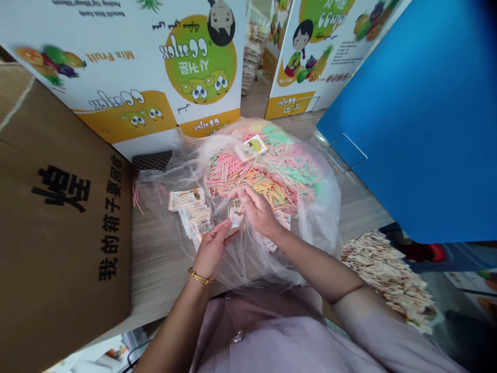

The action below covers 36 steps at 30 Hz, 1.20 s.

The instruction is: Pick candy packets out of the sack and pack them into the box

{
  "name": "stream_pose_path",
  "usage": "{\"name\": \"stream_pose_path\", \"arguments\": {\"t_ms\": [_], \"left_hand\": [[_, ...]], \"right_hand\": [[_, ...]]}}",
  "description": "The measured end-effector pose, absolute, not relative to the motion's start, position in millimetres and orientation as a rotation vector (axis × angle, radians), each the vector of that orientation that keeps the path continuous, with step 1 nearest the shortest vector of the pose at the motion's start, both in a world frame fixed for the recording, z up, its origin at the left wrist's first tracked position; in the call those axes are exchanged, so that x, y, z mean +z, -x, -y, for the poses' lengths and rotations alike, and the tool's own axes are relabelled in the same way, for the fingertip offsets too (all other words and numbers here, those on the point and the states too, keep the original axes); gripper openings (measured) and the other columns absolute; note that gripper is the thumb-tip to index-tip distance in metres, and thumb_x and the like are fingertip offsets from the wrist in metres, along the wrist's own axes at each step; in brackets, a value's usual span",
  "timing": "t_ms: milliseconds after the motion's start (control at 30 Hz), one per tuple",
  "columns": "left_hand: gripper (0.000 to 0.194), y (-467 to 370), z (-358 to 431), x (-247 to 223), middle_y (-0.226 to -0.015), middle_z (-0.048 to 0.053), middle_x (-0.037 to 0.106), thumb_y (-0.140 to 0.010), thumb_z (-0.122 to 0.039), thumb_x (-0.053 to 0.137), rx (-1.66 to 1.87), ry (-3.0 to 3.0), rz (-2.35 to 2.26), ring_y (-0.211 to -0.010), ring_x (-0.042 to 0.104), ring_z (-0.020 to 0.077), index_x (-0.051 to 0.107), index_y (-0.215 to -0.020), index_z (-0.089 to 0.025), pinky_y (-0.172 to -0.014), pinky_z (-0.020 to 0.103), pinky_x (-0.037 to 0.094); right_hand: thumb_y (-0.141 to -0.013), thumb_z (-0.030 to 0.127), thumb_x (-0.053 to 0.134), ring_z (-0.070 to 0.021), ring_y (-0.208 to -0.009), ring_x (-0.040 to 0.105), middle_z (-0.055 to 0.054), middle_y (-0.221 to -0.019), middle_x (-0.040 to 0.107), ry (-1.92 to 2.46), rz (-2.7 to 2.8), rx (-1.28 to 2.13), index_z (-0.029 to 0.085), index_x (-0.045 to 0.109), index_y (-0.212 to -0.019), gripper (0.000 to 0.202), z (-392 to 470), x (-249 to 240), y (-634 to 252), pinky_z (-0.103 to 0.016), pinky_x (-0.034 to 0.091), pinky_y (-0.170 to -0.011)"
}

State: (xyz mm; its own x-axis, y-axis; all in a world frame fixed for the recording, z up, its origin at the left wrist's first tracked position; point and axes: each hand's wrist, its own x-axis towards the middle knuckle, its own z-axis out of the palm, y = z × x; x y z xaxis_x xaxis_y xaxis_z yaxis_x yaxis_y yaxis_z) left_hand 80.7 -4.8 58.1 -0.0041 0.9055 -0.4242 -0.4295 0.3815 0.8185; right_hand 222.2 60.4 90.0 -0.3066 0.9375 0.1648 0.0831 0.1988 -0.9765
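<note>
My left hand (212, 249), with a gold bangle at its wrist, is closed in a pinch on a small printed sachet (236, 217). Thin coloured candy sticks show at the sachet's top. Just above it, my right hand (259, 211) has its fingers pressed together and pointing left, at the near edge of a heap of candy sticks (267, 181); what its fingertips hold is hidden. Pink, green and yellow sticks lie on a clear plastic bag (326, 191). To the left of my hands is an overlapping row of flat sachets (193, 210). More sachets (282, 219) lie partly behind my right wrist.
A brown carton (62, 207) stands at the left. Printed white boxes (128, 77) rise behind the heap, and a blue panel (419, 129) is at the right. Many packed sachets (388, 274) are piled low at the right. A loose sachet (255, 145) lies on the heap.
</note>
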Motion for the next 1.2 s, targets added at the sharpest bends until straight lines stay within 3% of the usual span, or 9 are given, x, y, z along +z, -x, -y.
{"name": "stream_pose_path", "arguments": {"t_ms": [233,333,500,600,700,767,933,1067,1200], "left_hand": [[0.030,-78,5,57,-0.120,0.007,0.076,-0.072,-0.047,0.080,1.123,-0.499,-1.078,-0.119,0.066,0.0297,0.079,-0.091,-0.024,-0.100,0.048,0.055],[0.033,-76,5,59,-0.121,0.008,0.075,-0.073,-0.046,0.081,1.094,-0.456,-1.033,-0.117,0.067,0.0305,0.078,-0.096,-0.023,-0.098,0.048,0.057],[0.048,-75,7,63,-0.135,0.009,0.068,-0.079,-0.050,0.076,1.053,-0.504,-0.967,-0.120,0.065,0.0278,0.073,-0.118,-0.023,-0.099,0.043,0.056],[0.047,-75,8,60,-0.122,0.007,0.073,-0.073,-0.041,0.083,1.027,-0.597,-1.017,-0.106,0.069,0.0225,0.072,-0.115,-0.023,-0.095,0.037,0.056],[0.046,-71,14,56,-0.106,0.006,0.075,-0.071,-0.046,0.082,0.979,-0.697,-1.122,-0.091,0.070,0.0220,0.073,-0.110,-0.022,-0.080,0.036,0.059],[0.046,-63,24,54,-0.108,0.007,0.074,-0.076,-0.050,0.076,1.010,-0.847,-1.275,-0.092,0.068,0.0235,0.071,-0.113,-0.023,-0.076,0.035,0.058],[0.025,-37,60,42,-0.103,0.010,0.070,-0.093,-0.040,0.059,1.260,-1.457,-1.919,-0.095,0.063,0.0232,0.070,-0.107,-0.022,-0.088,0.036,0.050],[0.025,-36,72,17,-0.097,0.011,0.072,-0.097,-0.032,0.053,0.929,-1.992,-1.938,-0.093,0.063,0.0258,0.071,-0.110,-0.020,-0.089,0.039,0.047],[0.033,-46,65,0,-0.100,0.013,0.072,-0.099,-0.030,0.050,0.700,-2.184,-2.067,-0.092,0.063,0.0281,0.069,-0.122,-0.017,-0.085,0.040,0.048]], "right_hand": [[-0.102,0.064,0.031,-0.0200,-0.132,0.057,-0.004,-0.135,0.067,0.903,1.738,1.363,0.026,0.074,-0.112,0.059,-62,86,-233,-0.039,0.035,-0.120],[-0.100,0.067,0.033,-0.0205,-0.129,0.060,-0.004,-0.138,0.065,0.862,1.748,1.483,0.027,0.069,-0.124,0.059,-65,83,-237,-0.039,0.040,-0.116],[-0.101,0.064,0.032,-0.0197,-0.122,0.063,-0.007,-0.123,0.072,0.948,1.659,1.520,0.024,0.067,-0.125,0.058,-74,75,-243,-0.039,0.042,-0.112],[-0.098,0.061,0.046,-0.0195,-0.114,0.065,-0.007,-0.122,0.071,0.960,1.767,1.521,0.023,0.062,-0.128,0.050,-77,75,-245,-0.035,0.047,-0.101],[-0.094,0.050,0.059,-0.0174,-0.091,0.063,-0.004,-0.101,0.071,0.950,2.061,1.457,0.018,0.068,-0.105,0.035,-76,77,-243,-0.029,0.047,-0.083],[-0.095,0.043,0.058,-0.0149,-0.082,0.058,-0.001,-0.088,0.067,1.017,2.152,1.338,0.017,0.067,-0.091,0.028,-73,76,-238,-0.027,0.042,-0.076],[-0.096,0.037,0.058,-0.0115,-0.072,0.053,0.003,-0.077,0.061,1.099,2.135,1.296,0.016,0.067,-0.087,0.024,-61,53,-203,-0.023,0.034,-0.066],[-0.094,0.028,0.063,-0.0136,-0.085,0.059,-0.001,-0.093,0.068,1.017,2.261,1.210,0.016,0.068,-0.098,0.014,-57,41,-171,-0.023,0.039,-0.076],[-0.097,0.024,0.058,-0.0166,-0.093,0.062,-0.006,-0.101,0.070,1.277,2.201,0.819,0.016,0.068,-0.102,0.014,-67,54,-198,-0.027,0.041,-0.085]]}}
